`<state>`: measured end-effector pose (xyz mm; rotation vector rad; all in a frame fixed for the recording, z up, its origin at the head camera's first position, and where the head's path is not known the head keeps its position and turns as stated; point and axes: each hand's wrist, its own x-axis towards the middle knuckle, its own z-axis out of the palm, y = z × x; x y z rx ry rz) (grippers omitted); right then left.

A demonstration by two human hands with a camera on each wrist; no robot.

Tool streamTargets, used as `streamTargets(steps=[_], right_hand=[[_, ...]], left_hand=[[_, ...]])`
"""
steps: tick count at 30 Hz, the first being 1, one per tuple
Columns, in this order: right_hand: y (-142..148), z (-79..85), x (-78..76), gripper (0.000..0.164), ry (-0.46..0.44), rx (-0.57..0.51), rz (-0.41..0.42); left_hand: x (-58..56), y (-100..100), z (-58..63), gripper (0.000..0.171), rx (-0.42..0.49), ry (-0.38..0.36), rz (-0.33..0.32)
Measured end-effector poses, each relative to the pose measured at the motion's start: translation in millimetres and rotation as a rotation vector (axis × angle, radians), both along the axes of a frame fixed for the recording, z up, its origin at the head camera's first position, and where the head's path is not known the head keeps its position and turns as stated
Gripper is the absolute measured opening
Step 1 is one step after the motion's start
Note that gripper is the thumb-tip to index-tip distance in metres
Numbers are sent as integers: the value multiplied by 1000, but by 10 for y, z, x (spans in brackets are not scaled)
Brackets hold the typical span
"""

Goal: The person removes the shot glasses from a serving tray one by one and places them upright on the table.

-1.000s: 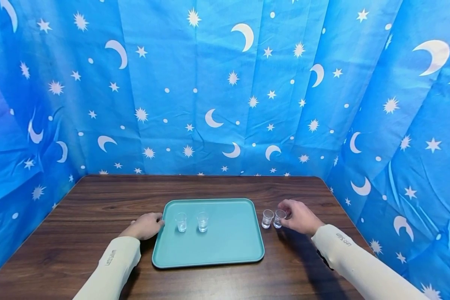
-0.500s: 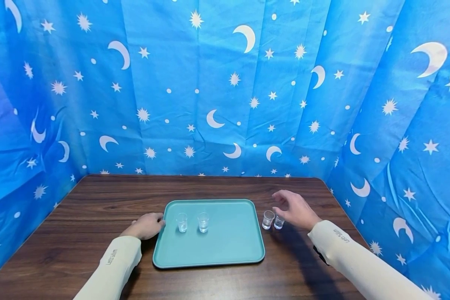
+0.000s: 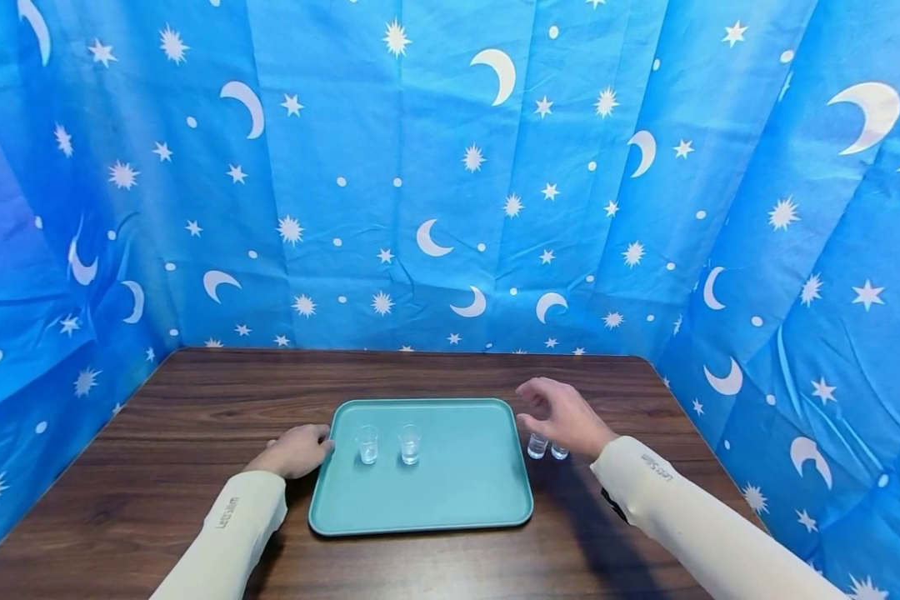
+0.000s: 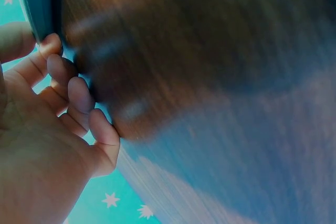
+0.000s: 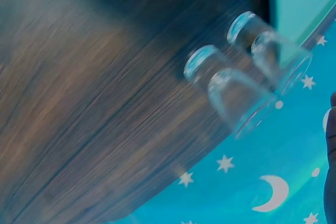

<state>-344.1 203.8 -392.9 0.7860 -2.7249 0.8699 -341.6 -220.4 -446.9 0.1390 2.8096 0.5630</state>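
The teal rectangular tray (image 3: 457,492) lies on the table with two small clear shot glasses on its left half: a left one (image 3: 367,450) and a right one (image 3: 410,450). At the tray's left rim, my left hand (image 3: 296,450) pinches the edge between thumb and forefinger; the left wrist view shows the tray edge (image 4: 46,3) between them. My right hand (image 3: 562,417) hovers with loosely bent fingers and nothing in them. Below it, just off the tray's right side, two more shot glasses stand upright side by side, the nearer-tray glass (image 5: 270,53) and the outer glass (image 5: 228,90); the hand partly hides both in the head view.
The dark wood-grain table (image 3: 420,571) reaches back to a blue curtain (image 3: 390,208) with white moons and stars. The curtain also closes off both sides.
My right hand has let go of the outer shot glass, lifted, and moved left over the glass nearer the tray. My left hand stays at the tray's rim.
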Motion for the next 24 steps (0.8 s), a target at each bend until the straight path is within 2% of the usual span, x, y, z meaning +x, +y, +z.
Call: streamTargets(steps=[6, 13, 18, 24], right_hand=[[-206, -2, 7, 32, -15, -16, 39], [-410, -14, 9, 34, 42, -16, 99], [-548, -38, -6, 35, 44, -38, 161], [-747, -63, -14, 37, 14, -34, 166]], left_hand=[[-24, -5, -13, 43, -6, -14, -2], [-21, -9, -14, 46, -5, -3, 5], [4, 0, -7, 46, 0, 4, 6], [6, 0, -11, 45, 6, 17, 6]])
